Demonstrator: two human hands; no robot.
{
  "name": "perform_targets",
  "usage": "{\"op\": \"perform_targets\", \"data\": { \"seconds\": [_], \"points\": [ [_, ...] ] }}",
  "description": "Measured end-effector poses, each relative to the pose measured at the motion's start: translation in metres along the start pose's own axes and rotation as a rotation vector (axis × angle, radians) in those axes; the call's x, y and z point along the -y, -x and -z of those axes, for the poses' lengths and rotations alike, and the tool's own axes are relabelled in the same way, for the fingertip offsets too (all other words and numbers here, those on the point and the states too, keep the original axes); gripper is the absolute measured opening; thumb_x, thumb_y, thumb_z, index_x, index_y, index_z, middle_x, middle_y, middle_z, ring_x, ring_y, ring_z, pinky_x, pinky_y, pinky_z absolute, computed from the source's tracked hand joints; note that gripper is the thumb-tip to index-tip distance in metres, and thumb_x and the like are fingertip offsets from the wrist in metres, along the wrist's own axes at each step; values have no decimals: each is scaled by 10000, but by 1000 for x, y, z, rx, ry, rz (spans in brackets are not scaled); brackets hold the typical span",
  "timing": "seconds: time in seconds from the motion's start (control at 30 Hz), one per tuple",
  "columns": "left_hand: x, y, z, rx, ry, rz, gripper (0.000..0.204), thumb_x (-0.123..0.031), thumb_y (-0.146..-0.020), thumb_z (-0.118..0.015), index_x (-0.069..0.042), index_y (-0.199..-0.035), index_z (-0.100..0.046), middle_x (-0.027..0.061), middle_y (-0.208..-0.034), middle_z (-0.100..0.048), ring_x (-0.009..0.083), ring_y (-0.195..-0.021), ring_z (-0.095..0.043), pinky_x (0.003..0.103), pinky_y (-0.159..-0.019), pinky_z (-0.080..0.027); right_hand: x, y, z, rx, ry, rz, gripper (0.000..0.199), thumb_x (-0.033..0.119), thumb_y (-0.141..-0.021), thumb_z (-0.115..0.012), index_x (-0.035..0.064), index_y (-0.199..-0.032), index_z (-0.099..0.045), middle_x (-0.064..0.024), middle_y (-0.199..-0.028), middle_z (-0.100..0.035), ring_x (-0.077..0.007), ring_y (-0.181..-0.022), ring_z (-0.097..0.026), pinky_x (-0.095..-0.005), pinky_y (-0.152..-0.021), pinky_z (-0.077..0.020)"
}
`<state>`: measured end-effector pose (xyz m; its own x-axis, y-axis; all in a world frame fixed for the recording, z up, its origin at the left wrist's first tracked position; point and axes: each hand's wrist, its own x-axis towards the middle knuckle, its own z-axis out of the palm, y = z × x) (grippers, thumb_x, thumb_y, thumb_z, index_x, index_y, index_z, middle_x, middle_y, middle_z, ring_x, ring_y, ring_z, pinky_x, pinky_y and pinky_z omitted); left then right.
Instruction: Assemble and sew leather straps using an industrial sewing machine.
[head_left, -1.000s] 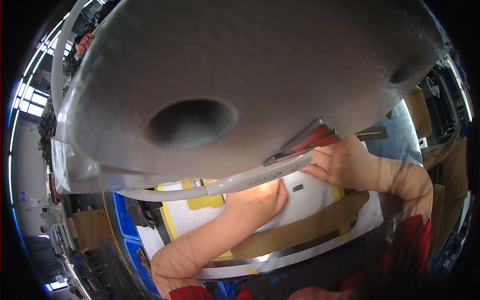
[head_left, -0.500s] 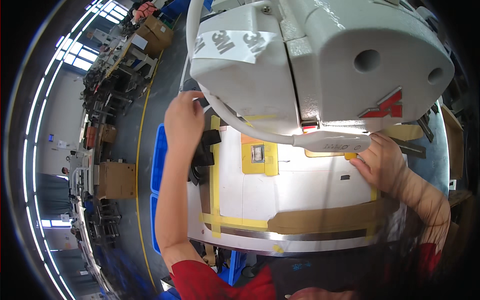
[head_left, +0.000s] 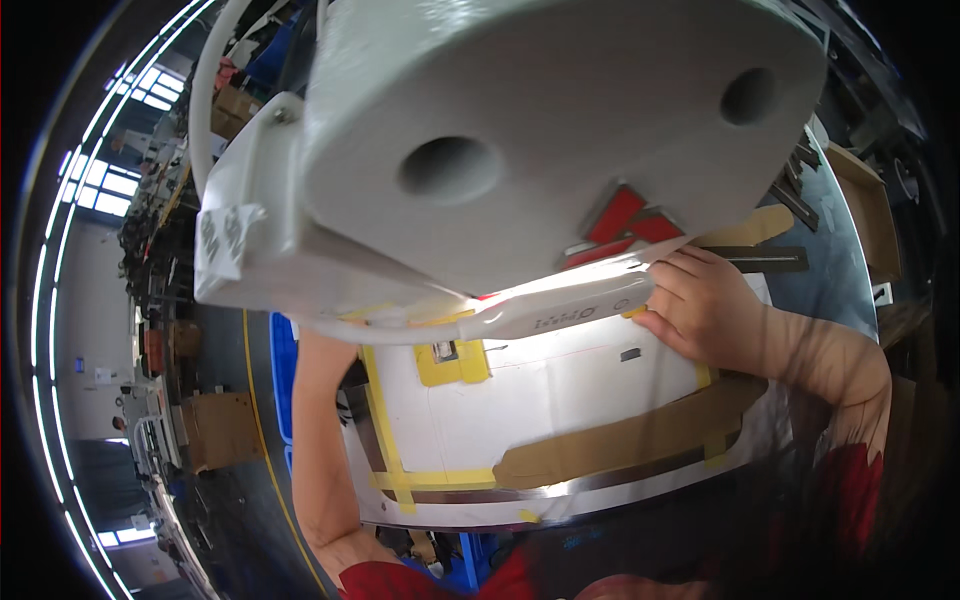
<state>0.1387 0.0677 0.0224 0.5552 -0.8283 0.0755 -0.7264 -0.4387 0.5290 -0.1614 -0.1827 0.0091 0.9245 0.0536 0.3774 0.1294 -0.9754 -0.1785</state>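
Note:
A large off-white machine head (head_left: 560, 130), with two round holes and a red emblem, fills the upper middle. Along its lower edge runs a white stick lamp (head_left: 560, 308), lit. My right hand (head_left: 700, 305) is at the lamp's right end, fingers curled and thumb against a small yellow piece (head_left: 634, 313); the lamp covers part of this grip. My left hand (head_left: 326, 345) reaches up behind the machine's left side, so its fingers are hidden. Between my hands, a yellow template (head_left: 455, 372) with a small window lies on the white work surface (head_left: 560, 390).
Yellow tape (head_left: 385, 420) borders the surface at left. Brown paper (head_left: 620, 435) covers its near edge. Blue bins (head_left: 284, 380) stand left of the table. A dark metal bar (head_left: 765, 259) and an open carton (head_left: 862, 210) are at right. Across the aisle is a cardboard box (head_left: 222, 430).
My view has turned and come nearer the machine head, which now covers more of the scene. My left hand's fingers, visible before, are now behind the machine. The right hand keeps its place by the lamp.

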Motion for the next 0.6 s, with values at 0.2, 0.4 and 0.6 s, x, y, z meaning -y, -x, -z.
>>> {"op": "perform_targets", "data": {
  "seconds": [0.2, 0.4, 0.6],
  "points": [
    [-93, 11, -91, 176, 207, -66, 209, -126, -794, -653, -1, -962, -658, 127, -916, -661, 242, -855, -626, 329, -793, -472, 2, -2, -4, -15, -73, 17, 299, 143, -748, -670, -7, -997, -600, -124, -1139, -574, -256, -1082, -535, -369, -917, -436],
    [-100, 7, -101, 88, 144, -94, 204, -122, -802, -645, -7, -971, -658, 130, -939, -662, 264, -851, -631, 342, -773, -479, 0, -2, -5, 5, -96, 28, 327, 166, -747, -668, 16, -1029, -597, -113, -1122, -571, -252, -1076, -532, -387, -927, -423],
    [-102, 6, -102, 95, 134, -125, 212, -123, -802, -644, -12, -982, -656, 130, -950, -659, 270, -849, -630, 347, -770, -479, 6, -9, -3, 5, -66, -11, 341, 212, -756, -672, 51, -1048, -602, -71, -1059, -542, -232, -995, -515, -427, -981, -379]
  ]
}}
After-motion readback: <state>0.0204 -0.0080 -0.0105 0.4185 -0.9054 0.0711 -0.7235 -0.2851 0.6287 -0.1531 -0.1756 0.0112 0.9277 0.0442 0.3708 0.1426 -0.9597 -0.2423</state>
